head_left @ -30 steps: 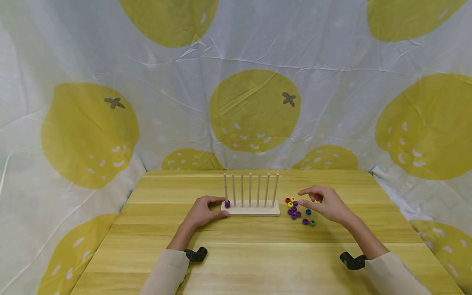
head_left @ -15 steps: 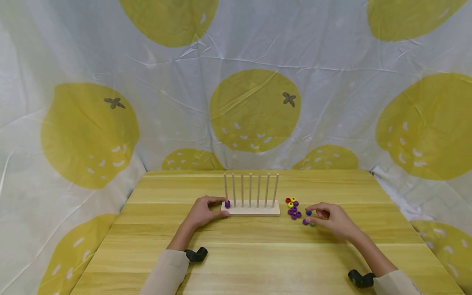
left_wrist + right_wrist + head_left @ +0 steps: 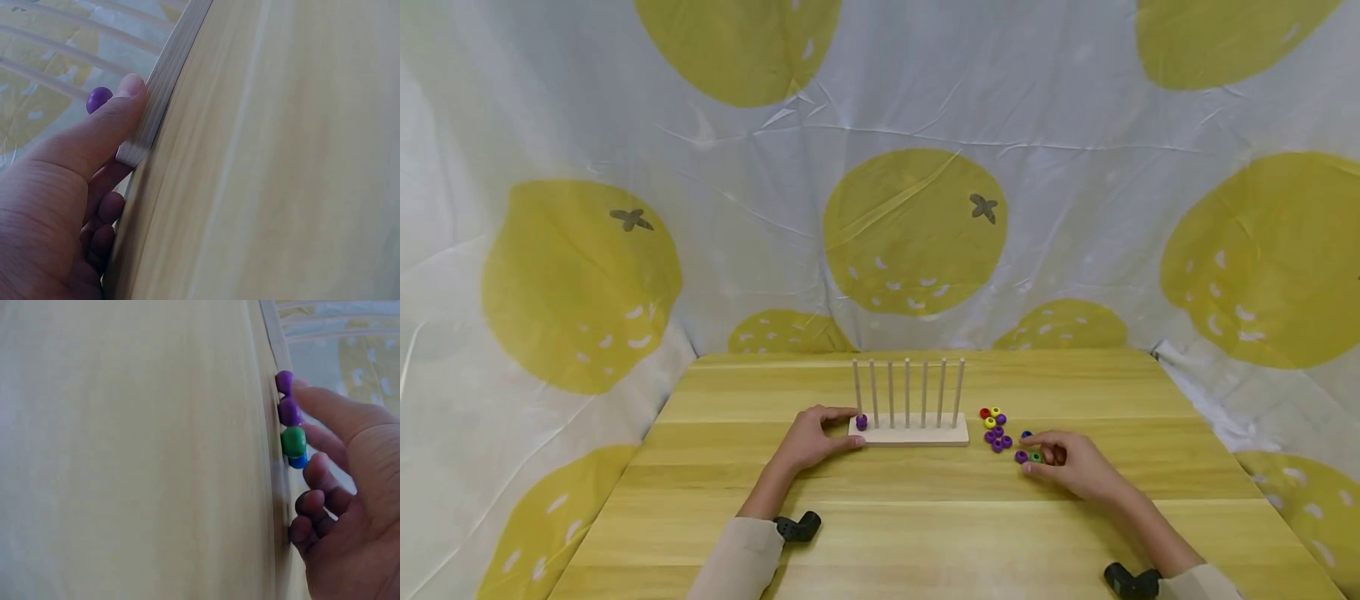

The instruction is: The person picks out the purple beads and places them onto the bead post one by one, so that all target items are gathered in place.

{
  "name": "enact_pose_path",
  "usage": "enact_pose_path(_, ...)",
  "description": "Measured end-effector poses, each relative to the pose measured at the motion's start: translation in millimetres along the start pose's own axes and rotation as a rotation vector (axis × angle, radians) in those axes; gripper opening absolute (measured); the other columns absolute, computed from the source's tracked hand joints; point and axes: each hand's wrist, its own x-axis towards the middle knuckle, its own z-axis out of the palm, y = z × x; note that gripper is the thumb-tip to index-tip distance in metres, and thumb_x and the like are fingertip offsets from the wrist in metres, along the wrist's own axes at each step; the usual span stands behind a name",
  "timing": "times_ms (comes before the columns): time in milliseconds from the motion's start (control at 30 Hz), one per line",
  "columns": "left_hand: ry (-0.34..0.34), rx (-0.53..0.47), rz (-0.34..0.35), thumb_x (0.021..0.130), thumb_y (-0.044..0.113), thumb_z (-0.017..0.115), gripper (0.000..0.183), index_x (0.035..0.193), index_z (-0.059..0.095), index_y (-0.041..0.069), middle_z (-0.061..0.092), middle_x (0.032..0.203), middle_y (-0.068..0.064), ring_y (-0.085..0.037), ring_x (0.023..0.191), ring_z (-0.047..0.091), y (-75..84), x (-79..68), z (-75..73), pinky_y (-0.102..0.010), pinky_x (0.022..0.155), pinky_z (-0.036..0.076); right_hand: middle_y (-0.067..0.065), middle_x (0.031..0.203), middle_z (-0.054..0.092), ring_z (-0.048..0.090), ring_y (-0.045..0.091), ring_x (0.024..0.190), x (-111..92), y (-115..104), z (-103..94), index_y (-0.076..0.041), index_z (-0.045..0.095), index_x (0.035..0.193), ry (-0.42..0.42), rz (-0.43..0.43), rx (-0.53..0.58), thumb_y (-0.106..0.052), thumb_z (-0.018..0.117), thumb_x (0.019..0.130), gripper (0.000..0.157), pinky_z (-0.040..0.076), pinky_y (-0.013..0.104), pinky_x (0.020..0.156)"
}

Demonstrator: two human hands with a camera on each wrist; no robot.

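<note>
A wooden peg rack (image 3: pixel 917 434) with a row of upright pegs stands mid-table, one purple bead (image 3: pixel 861 422) at the foot of its leftmost peg. My left hand (image 3: pixel 811 437) grips the rack's left end, thumb (image 3: pixel 128 94) along the front edge and a finger at the back. To the right, my right hand (image 3: pixel 1075 467) hovers around a green bead (image 3: pixel 1036 457), thumb and forefinger apart, pinching nothing. Beside the green bead sits a purple bead (image 3: pixel 1021 457). A blue bead (image 3: pixel 1027 435) is partly hidden by the forefinger.
Between rack and right hand lies a cluster of loose beads: a red bead (image 3: pixel 984 412), yellow beads (image 3: pixel 990 422) and several purple beads (image 3: pixel 997 444). The wooden table (image 3: pixel 917 533) ends at a lemon-patterned cloth (image 3: pixel 917 233) behind. A black device (image 3: pixel 800 527) sits at the left wrist.
My right hand has moved from beside the bead cluster toward me and rightward, down to the green and blue beads. The left hand keeps its hold on the rack. The head view tilts slightly.
</note>
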Motion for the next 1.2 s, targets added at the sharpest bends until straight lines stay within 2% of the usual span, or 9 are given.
enact_pose_path(133, 0.006, -0.001, 0.013, 0.077, 0.057, 0.087, 0.056, 0.128, 0.073, 0.038, 0.069, 0.133, 0.009, -0.025, 0.131, 0.059, -0.4, 0.9, -0.2, -0.051, 0.111, 0.047, 0.000, 0.080, 0.056, 0.046, 0.007, 0.067, -1.1, 1.9, 2.8, -0.009, 0.074, 0.124, 0.001, 0.025, 0.004, -0.032, 0.082, 0.090, 0.042, 0.039, 0.024, 0.056)
enact_pose_path(667, 0.006, -0.011, 0.002, 0.077, 0.054, 0.088, 0.055, 0.127, 0.073, 0.037, 0.069, 0.134, 0.009, -0.026, 0.133, 0.058, -0.6, 1.1, -0.6, -0.050, 0.113, 0.045, -0.003, 0.075, 0.054, 0.045, 0.006, 0.067, 0.4, 0.3, 7.8, -0.012, 0.079, 0.114, 0.065, 0.007, -0.077, -0.028, 0.080, 0.092, 0.028, 0.037, 0.023, 0.057)
enact_pose_path(933, 0.003, -0.011, -0.001, 0.077, 0.055, 0.088, 0.055, 0.127, 0.073, 0.038, 0.069, 0.135, 0.008, -0.027, 0.133, 0.058, -1.1, 1.3, 1.7, -0.051, 0.113, 0.045, -0.003, 0.076, 0.056, 0.047, 0.006, 0.067, -1.6, 0.3, 7.7, -0.015, 0.080, 0.111, 0.072, 0.032, -0.048, -0.029, 0.080, 0.091, 0.024, 0.039, 0.023, 0.057)
enact_pose_path(1200, 0.008, -0.005, -0.012, 0.076, 0.056, 0.088, 0.056, 0.128, 0.073, 0.038, 0.068, 0.136, 0.007, -0.028, 0.134, 0.057, -2.1, 0.9, 1.9, -0.051, 0.113, 0.045, -0.001, 0.077, 0.056, 0.046, 0.007, 0.066, -0.1, -1.8, 5.2, -0.013, 0.079, 0.112, 0.100, 0.037, -0.004, -0.028, 0.081, 0.091, 0.026, 0.039, 0.024, 0.056)
